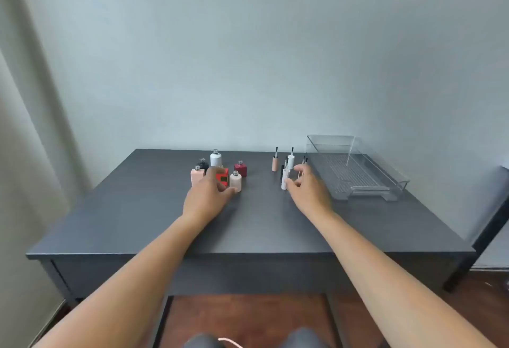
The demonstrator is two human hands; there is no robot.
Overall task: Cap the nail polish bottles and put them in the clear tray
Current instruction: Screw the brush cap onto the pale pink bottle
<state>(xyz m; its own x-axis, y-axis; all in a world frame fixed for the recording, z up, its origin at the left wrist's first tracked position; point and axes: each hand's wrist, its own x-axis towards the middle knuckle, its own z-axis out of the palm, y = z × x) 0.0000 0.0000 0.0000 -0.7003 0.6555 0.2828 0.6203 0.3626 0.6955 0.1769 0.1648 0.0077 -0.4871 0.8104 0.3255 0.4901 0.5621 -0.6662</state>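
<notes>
Nail polish bottles (235,181) stand on dark table (261,223) by pale wall (248,58).

Dark grey table (137,210). Six uncapped bottles clustered left of centre toward far edge: white bottle (215,158), black bottle (203,163), pale pink bottle (196,176), red bottle (223,177), dark red bottle (240,169), beige bottle (235,181). Right of them, brush caps standing brush-up: peach cap (274,163), white cap (291,160), nearer white cap (285,178); others blurred. Clear tray (330,143) at far right corner.
</notes>
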